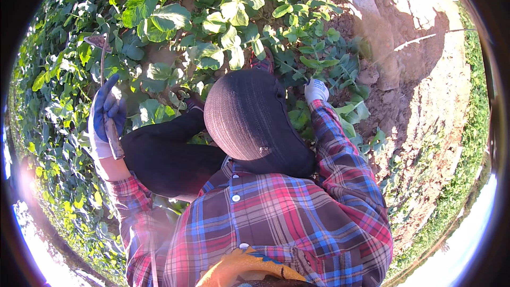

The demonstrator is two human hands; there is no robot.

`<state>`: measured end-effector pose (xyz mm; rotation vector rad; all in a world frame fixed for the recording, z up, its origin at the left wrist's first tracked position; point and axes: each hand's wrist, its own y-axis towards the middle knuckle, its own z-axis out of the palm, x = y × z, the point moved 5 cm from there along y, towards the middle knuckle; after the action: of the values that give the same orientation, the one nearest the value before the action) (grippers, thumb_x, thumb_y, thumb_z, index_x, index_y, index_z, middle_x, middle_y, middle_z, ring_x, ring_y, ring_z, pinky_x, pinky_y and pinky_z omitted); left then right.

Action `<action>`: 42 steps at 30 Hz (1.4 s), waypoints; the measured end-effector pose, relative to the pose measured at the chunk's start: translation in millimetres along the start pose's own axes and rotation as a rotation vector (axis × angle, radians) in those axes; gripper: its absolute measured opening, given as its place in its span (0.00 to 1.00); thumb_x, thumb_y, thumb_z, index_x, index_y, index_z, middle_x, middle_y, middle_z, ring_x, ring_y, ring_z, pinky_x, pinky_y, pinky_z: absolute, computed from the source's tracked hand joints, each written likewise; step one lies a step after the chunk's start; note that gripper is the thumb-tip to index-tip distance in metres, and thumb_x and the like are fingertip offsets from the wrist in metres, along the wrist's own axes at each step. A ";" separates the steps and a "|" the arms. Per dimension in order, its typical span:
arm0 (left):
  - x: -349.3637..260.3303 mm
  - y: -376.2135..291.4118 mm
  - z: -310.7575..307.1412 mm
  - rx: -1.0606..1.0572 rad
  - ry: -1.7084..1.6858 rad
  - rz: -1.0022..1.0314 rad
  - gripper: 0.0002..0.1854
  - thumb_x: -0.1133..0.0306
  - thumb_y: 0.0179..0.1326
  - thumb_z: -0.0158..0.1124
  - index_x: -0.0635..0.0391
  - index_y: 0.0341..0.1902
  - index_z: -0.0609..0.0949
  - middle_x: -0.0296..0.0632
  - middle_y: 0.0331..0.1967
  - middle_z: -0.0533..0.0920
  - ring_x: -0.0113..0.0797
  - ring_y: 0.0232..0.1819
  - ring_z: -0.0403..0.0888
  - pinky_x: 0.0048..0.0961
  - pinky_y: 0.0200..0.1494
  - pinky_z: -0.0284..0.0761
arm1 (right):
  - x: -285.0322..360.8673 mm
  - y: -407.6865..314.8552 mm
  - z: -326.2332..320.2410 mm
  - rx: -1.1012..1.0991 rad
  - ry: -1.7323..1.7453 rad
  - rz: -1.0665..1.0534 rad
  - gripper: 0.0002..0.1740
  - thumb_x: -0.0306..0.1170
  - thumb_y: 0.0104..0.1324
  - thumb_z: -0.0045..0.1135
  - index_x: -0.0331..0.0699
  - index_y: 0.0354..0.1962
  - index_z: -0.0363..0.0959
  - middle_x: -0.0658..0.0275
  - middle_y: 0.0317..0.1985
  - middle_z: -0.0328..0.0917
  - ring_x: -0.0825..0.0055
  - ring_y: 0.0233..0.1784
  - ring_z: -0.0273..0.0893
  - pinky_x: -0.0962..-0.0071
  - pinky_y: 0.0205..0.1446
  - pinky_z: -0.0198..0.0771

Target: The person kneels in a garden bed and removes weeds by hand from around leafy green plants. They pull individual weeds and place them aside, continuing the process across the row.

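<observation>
My left hand (106,113), in a white glove with a blue coated palm, is closed around the handle of a hand hoe (114,137). The hoe points away from me, its thin metal neck rising past my fingers to a small, soiled blade above the leaves. My right hand (317,91), gloved alike, reaches down beside my knee into leafy green plants (318,57). Its fingertips are at the stems, mostly hidden by the glove's back and the leaves, so a grip on them cannot be made out.
Dense broad-leaved plants (167,18) cover the ground ahead and to the left. Bare brown soil (402,71) with clods runs along the right, with a green strip (472,127) beyond. My bent knee (251,115) rises between my arms, and a shoe (263,61) shows among the leaves.
</observation>
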<state>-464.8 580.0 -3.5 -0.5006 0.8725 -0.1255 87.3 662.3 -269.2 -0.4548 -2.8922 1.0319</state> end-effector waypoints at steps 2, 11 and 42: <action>-3.4 -1.3 -2.4 -0.021 0.221 0.074 0.24 0.69 0.74 0.43 0.65 0.69 0.60 0.25 0.20 0.58 0.15 0.19 0.58 0.16 0.39 0.75 | -7.2 1.1 -12.2 -0.056 0.129 0.039 0.24 0.45 0.65 0.52 0.45 0.56 0.72 0.55 0.51 0.78 0.59 0.55 0.76 0.60 0.56 0.72; -2.1 -7.7 5.9 0.034 0.132 0.106 0.25 0.66 0.73 0.46 0.67 0.68 0.61 0.25 0.20 0.59 0.15 0.20 0.58 0.16 0.38 0.76 | 31.5 -46.6 -60.8 -0.052 0.151 -0.202 0.21 0.45 0.63 0.54 0.44 0.49 0.74 0.56 0.46 0.80 0.56 0.52 0.76 0.59 0.53 0.71; -3.2 -23.2 5.5 -0.316 0.241 0.080 0.26 0.61 0.69 0.55 0.65 0.65 0.68 0.21 0.20 0.59 0.10 0.19 0.58 0.10 0.32 0.70 | 94.0 101.0 28.0 -0.105 1.322 0.002 0.35 0.43 0.60 0.64 0.34 0.59 0.63 0.50 0.54 0.75 0.55 0.53 0.75 0.59 0.57 0.67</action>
<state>-460.5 562.7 12.6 -0.7551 1.1558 0.0280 20.0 746.3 -360.0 -0.7512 -1.7274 0.2961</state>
